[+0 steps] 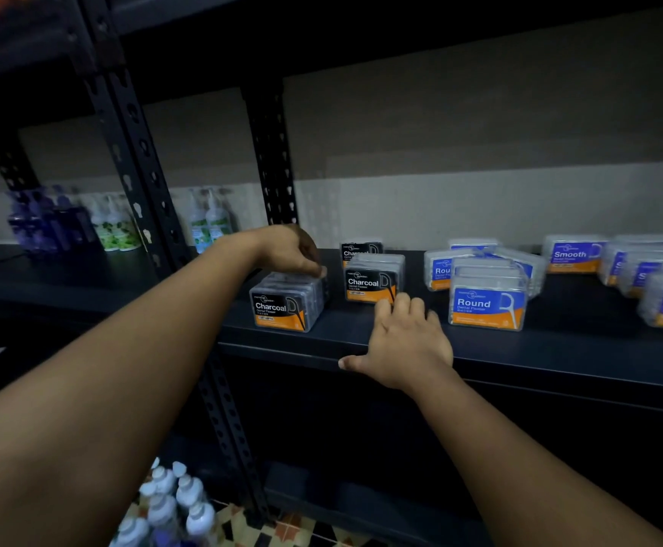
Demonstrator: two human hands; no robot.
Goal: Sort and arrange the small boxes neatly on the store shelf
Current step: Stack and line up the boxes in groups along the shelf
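- On the dark shelf [361, 333], we note small clear boxes grouped by label: black "Charcoal", blue "Round", blue "Smooth".
- Left hand [288, 250] reaches in from above; its curled fingers and thumb pinch the top of the nearest charcoal box [286, 302], which stands near the front edge.
- Right hand [405, 341] lies flat on the shelf edge, fingers straight and holding nothing, fingertips touching the base of a second charcoal box [373, 280].
- A third charcoal box [359, 250] stands just behind the second.
- Round boxes [487, 298] sit to the right in a loose cluster, some tilted.
- Smooth boxes [574, 254] occupy the far right, partly out of view.
- Left of the upright post [140, 183], we record bottles [113, 227] on the adjoining shelf, blurred.
- Below, white-capped bottles [172, 503] stand on a patterned floor.
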